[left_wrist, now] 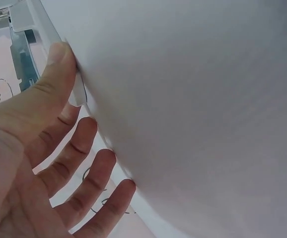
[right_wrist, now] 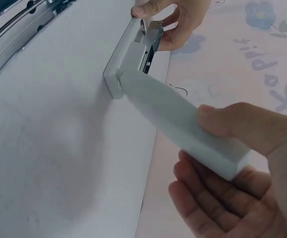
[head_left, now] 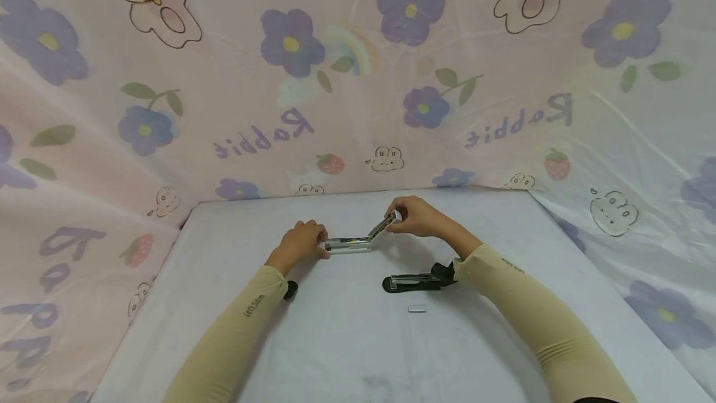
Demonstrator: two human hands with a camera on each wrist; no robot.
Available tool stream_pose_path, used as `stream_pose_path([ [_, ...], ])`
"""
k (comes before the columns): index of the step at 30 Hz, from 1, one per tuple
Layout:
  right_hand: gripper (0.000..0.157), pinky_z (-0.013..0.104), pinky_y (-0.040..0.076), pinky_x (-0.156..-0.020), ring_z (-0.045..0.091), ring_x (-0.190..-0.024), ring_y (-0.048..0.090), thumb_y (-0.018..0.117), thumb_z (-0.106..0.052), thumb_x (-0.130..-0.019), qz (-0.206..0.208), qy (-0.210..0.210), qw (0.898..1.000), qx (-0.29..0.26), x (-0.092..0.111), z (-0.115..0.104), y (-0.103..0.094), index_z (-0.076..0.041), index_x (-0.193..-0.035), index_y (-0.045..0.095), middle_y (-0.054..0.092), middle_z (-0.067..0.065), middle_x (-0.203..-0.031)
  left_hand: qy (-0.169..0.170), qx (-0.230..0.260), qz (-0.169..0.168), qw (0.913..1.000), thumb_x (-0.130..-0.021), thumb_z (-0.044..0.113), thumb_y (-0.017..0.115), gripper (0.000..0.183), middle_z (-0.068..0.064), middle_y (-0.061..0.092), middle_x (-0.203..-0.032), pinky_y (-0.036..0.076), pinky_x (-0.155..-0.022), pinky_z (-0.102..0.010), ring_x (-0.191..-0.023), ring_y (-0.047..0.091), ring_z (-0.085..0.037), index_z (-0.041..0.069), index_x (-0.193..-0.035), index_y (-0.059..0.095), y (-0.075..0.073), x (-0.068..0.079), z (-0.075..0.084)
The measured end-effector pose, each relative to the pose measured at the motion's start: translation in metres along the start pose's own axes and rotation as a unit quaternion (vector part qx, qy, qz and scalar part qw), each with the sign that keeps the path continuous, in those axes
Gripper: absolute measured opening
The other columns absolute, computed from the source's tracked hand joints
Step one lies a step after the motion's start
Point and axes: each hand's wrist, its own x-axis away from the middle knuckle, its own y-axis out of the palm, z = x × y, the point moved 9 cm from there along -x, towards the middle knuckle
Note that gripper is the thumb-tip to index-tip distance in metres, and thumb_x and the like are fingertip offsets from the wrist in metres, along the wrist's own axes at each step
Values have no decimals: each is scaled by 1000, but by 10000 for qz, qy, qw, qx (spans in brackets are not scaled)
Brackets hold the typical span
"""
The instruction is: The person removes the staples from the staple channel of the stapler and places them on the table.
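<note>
A white stapler (head_left: 351, 250) lies on the table, opened wide, its metal staple channel exposed. At its left end my left hand (head_left: 299, 242) pinches the base; in the left wrist view the thumb (left_wrist: 59, 64) presses on the base's end and the other fingers spread against the tabletop. My right hand (head_left: 422, 217) grips the raised top arm (right_wrist: 178, 119) between thumb and fingers, holding it up at a slant to the right. Close to the right sleeve lies a black stapler (head_left: 391, 287), also opened, its far end partly covered by that sleeve.
A small strip of staples (head_left: 416, 308) lies in front of the black stapler. Beside the left sleeve sits a small black object (head_left: 291, 291), partly hidden. The white table (head_left: 335, 341) backs onto a printed curtain (head_left: 358, 111) that also hangs along both sides.
</note>
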Motion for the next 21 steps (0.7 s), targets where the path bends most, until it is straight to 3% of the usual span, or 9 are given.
stream_pose_path([
  [14,28,34,44,-69,19,-77,53,85,-20,-93,-239,395,9977,497,6,16,3,-5,-113,75,66,4,-91,-22,24,53,10000,-89,35,88,39,-3,63,-110,52,-93,-49,-105,55,-28,10,-114,71,-4,6,4],
  [21,24,45,55,-89,21,-97,65,84,-21,-95,-612,631,9919,921,8,28,14,-6,-113,76,73,5,-106,-38,-1,71,10000,-90,35,88,38,-5,64,-113,52,-95,-50,-105,56,-29,10,-113,71,-2,6,2],
])
